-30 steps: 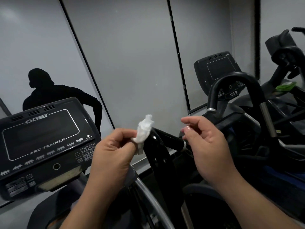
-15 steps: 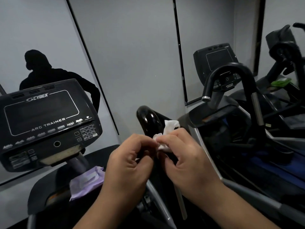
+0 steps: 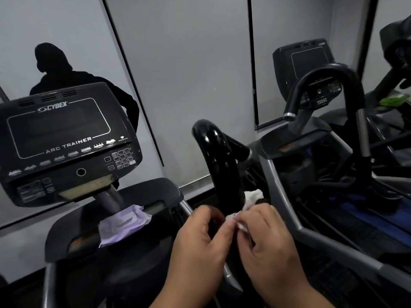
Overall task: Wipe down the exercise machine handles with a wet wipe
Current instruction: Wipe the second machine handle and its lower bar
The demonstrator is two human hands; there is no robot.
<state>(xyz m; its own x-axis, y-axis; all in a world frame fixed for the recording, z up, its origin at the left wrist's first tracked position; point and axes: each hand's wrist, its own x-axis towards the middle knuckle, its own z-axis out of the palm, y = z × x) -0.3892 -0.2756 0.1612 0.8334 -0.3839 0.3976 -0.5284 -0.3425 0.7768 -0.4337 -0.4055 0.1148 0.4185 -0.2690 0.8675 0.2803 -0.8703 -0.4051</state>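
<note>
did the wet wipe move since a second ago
Yes. The wet wipe went from the top of the black handle, in the left hand, down its stem; both hands pinch it now.

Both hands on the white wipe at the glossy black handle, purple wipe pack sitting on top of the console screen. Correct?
Not quite. The head view shows the purple wipe pack lying on the tray below the console, not on top of the screen. The rest holds: left hand and right hand both pinch the white wipe at the glossy black handle.

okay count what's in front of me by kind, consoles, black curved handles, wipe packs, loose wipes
Consoles: 2, the Cybex console and the far console
Black curved handles: 2, near handle, far handle
Wipe packs: 1, purple pack
Loose wipes: 1, white wipe
Total: 6
</note>
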